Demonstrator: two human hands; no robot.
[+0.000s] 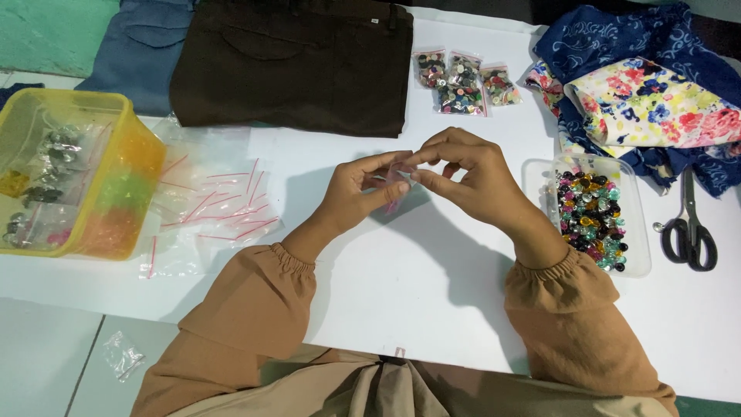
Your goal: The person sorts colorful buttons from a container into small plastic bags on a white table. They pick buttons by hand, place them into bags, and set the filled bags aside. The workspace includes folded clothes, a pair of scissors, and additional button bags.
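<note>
Fingers [390, 164] of both hands pinch one small clear zip bag [395, 184] between them, above the white table [401, 278]. Just right of the fingers: clear plastic tub [540, 174] holding mixed coloured buttons. Beyond the fingertips: three small filled bags [463, 81] of buttons. Far left: yellow bin [143, 154] with packets inside; empty zip bags [224, 205] lie beside it. Left hand [356, 193] and right hand [471, 179] meet thumb-to-forefinger, wrists raised. Bag contents hard to make out.
</note>
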